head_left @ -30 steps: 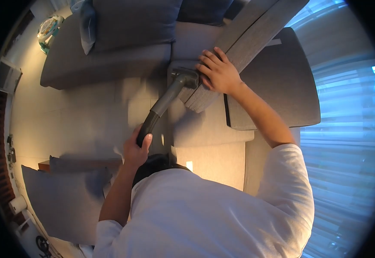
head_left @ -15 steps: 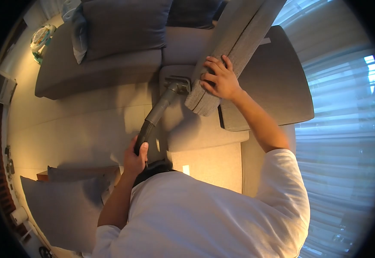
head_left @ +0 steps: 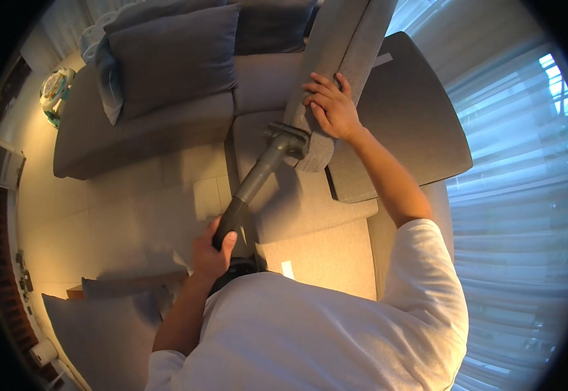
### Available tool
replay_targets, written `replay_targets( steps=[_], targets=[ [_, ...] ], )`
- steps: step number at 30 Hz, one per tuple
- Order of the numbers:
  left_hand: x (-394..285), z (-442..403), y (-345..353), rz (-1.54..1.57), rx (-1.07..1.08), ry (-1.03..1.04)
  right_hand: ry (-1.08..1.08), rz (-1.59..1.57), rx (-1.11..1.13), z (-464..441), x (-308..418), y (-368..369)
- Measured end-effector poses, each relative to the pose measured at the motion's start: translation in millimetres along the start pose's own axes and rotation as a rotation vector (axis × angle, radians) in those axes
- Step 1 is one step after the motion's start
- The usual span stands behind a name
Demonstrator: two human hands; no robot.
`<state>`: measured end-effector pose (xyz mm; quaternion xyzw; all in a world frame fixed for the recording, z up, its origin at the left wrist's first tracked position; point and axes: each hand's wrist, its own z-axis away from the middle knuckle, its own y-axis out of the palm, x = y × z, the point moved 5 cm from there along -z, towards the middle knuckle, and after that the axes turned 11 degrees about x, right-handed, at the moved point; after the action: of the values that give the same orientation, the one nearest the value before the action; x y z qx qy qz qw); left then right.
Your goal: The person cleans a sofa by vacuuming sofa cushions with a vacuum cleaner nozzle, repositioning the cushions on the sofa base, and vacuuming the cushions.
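My left hand is closed round the dark handle of a vacuum cleaner hose. Its grey tube slants up to a flat upholstery nozzle, which lies against the lower end of a long grey sofa cushion. That cushion is tilted up on the sofa, with a seam along its side. My right hand grips the cushion near this lower end, fingers bent over its edge. Beneath is the pale sofa seat, partly in shadow.
Grey back pillows rest on the sofa's left section. Right of the cushion is a dark grey sofa panel, beside curtained windows. More pillows lie at lower left, near the tiled floor.
The nozzle has moved right and turned, from the seat beside the cushion onto the cushion's lower end. My right hand keeps its hold; the camera view has shifted slightly.
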<state>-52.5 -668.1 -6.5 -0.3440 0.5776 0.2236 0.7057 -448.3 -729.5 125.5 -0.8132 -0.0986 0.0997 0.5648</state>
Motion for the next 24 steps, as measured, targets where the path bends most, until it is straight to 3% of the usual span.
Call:
replay_targets(
  steps=[7, 9, 13, 14, 16, 19, 21, 24],
  targets=[
    [-45, -31, 3, 0.001, 0.014, -0.115, -0.028, -0.044, -0.009, -1, -4, 7],
    [-44, -12, -11, -0.188, -0.044, 0.018, 0.028, -0.038, 0.001, 1, -15, 3],
    [-66, -5, 2, -0.287, -0.014, 0.018, 0.064, -0.072, -0.028, -1, -24, 0],
    [-74, -13, 13, -0.421, -0.034, 0.188, 0.073, -0.078, -0.031, -3, -26, -1],
    [-74, -19, 31, -0.571, 0.017, 0.225, 0.069, -0.043, -0.064, -3, -29, -2],
    [-62, -16, 37, -0.559, 0.013, 0.285, 0.112, -0.041, -0.075, -3, -25, -4],
    [-57, -13, 37, -0.633, 0.030, 0.184, 0.150, -0.060, -0.057, 1, -17, 2],
    [-63, -12, 27, -0.632, 0.079, 0.214, 0.200, 0.012, -0.047, -27, -17, -17]
  ],
)
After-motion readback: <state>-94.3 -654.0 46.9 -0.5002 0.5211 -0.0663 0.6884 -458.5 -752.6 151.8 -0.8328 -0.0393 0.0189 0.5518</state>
